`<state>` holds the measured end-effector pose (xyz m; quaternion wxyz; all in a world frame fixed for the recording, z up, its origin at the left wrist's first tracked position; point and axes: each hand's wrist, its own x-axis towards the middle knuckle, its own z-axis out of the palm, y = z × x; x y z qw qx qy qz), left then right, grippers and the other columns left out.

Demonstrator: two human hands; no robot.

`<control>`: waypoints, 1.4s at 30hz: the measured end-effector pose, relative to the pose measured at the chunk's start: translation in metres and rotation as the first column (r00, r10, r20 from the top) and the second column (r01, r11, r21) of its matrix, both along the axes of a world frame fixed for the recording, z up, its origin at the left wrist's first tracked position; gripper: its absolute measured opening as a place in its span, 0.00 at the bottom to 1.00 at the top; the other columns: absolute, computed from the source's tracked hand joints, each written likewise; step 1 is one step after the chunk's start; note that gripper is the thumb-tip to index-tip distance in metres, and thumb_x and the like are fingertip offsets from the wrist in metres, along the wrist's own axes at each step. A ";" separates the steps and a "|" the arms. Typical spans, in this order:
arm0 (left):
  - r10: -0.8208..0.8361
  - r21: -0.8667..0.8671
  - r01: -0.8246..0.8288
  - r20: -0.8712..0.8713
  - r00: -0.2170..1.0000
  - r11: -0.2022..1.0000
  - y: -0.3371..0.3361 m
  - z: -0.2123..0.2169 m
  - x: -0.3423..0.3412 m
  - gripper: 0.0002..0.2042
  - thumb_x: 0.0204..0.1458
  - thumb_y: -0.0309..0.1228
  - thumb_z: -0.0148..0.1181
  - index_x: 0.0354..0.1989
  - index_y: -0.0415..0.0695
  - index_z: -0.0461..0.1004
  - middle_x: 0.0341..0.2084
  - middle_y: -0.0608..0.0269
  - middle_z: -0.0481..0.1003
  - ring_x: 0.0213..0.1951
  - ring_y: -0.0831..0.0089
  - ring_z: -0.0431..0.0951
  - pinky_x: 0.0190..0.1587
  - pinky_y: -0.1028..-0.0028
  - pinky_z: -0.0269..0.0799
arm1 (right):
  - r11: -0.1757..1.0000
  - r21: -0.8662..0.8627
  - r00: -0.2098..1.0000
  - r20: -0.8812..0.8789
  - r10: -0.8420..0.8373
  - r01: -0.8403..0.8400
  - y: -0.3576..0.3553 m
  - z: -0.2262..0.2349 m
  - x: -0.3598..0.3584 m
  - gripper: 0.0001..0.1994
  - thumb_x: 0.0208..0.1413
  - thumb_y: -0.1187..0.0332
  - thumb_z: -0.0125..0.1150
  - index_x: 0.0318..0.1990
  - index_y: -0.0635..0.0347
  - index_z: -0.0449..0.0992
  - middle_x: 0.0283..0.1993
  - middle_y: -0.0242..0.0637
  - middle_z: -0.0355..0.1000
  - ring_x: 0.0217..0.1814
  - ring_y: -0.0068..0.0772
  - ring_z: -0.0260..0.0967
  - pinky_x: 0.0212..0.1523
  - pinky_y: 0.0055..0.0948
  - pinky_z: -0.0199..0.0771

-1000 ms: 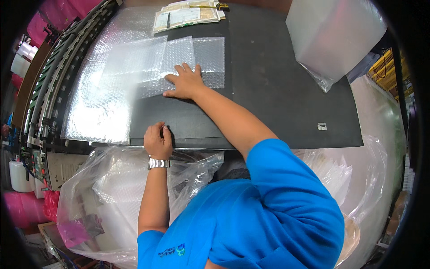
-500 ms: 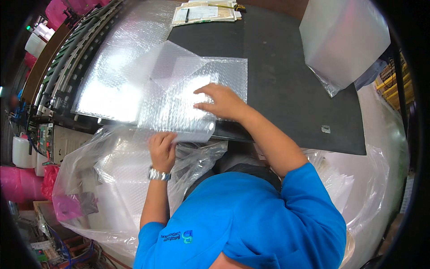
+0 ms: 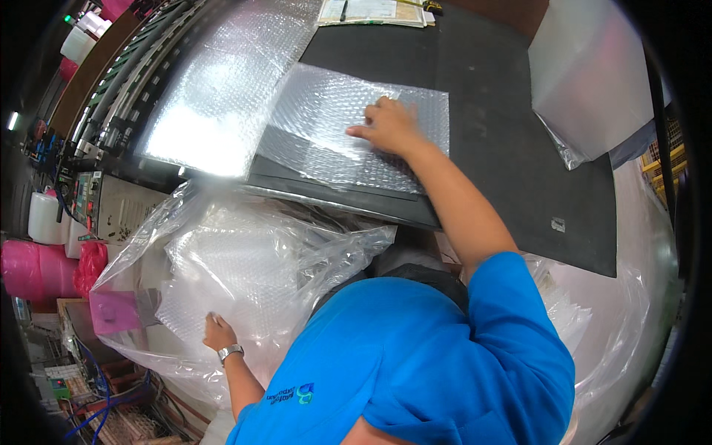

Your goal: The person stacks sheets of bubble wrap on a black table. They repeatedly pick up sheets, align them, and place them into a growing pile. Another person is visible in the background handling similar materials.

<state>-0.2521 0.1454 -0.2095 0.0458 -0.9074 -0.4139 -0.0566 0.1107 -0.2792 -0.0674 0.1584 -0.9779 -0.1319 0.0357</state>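
Note:
My right hand (image 3: 389,127) lies on a bubble wrap sheet (image 3: 319,111) on the dark table, thumb and fingers apart. Down at the left, below the table edge, my left hand (image 3: 219,334), with a metal watch at the wrist, is closed at the lower edge of another bubble wrap sheet (image 3: 222,259). That sheet rests in the mouth of a large clear plastic bag (image 3: 345,248); how many layers are there I cannot tell. A longer strip of bubble wrap (image 3: 222,96) stretches across the table's left side.
Rollers of a machine (image 3: 141,70) run along the left. Papers with a pen (image 3: 363,11) lie at the far edge. A tall translucent plastic-wrapped block (image 3: 589,81) stands at the back right. Pink rolls (image 3: 37,271) and a white jug (image 3: 46,219) sit at far left.
My left hand has moved from the table edge down and left to the bag, with a bubble wrap sheet. My right hand has shifted slightly up and right, onto the sheet left on the table.

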 end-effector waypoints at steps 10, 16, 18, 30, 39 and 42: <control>0.110 0.047 -0.116 0.116 0.987 0.992 -0.028 0.014 0.066 0.30 0.42 0.36 0.57 0.57 0.60 0.56 0.54 0.58 0.59 0.58 0.62 0.55 0.54 0.42 0.46 | 0.971 0.189 0.882 0.469 0.040 -0.145 -0.030 0.001 -0.019 0.23 0.43 0.58 0.59 0.48 0.57 0.68 0.55 0.44 0.60 0.58 0.44 0.55 0.57 0.43 0.53; -0.540 -0.217 0.545 0.088 0.837 0.810 -0.087 0.030 0.090 0.26 0.45 0.36 0.55 0.56 0.54 0.59 0.57 0.49 0.54 0.60 0.53 0.50 0.58 0.46 0.41 | 0.365 0.540 0.410 -0.040 0.911 -0.758 0.056 -0.012 -0.152 0.29 0.44 0.65 0.60 0.57 0.56 0.60 0.55 0.47 0.60 0.59 0.45 0.55 0.58 0.37 0.55; -0.566 -0.336 0.544 0.039 0.824 0.769 -0.087 0.005 0.079 0.24 0.45 0.36 0.55 0.54 0.54 0.61 0.58 0.49 0.53 0.60 0.54 0.51 0.58 0.46 0.43 | 0.428 0.341 0.431 -0.069 0.899 -0.837 0.071 -0.061 -0.167 0.29 0.45 0.66 0.59 0.57 0.54 0.58 0.52 0.48 0.63 0.56 0.47 0.58 0.58 0.37 0.56; -0.308 -0.893 0.369 0.438 0.844 -0.258 -0.108 0.115 0.022 0.23 0.52 0.44 0.51 0.51 0.41 0.66 0.46 0.56 0.70 0.50 0.66 0.67 0.54 0.70 0.58 | -0.028 0.700 0.357 0.398 0.845 -0.714 0.055 0.075 -0.144 0.08 0.42 0.68 0.56 0.29 0.63 0.73 0.28 0.42 0.70 0.28 0.38 0.69 0.30 0.30 0.68; -0.307 -0.910 0.385 0.325 0.894 0.157 -0.109 0.218 -0.005 0.15 0.40 0.35 0.63 0.33 0.37 0.74 0.23 0.58 0.75 0.27 0.70 0.75 0.30 0.73 0.68 | -0.126 0.765 0.573 0.571 0.588 -0.632 0.054 0.090 -0.135 0.10 0.46 0.68 0.52 0.30 0.68 0.70 0.31 0.40 0.67 0.32 0.28 0.65 0.32 0.23 0.64; -0.287 -0.573 0.675 0.624 0.727 0.464 -0.105 0.245 -0.024 0.12 0.36 0.33 0.63 0.26 0.37 0.74 0.17 0.59 0.73 0.22 0.65 0.74 0.27 0.76 0.67 | -0.057 0.773 0.691 0.595 0.410 -0.632 0.050 0.119 -0.139 0.15 0.44 0.59 0.56 0.28 0.64 0.66 0.24 0.35 0.59 0.25 0.26 0.57 0.29 0.24 0.60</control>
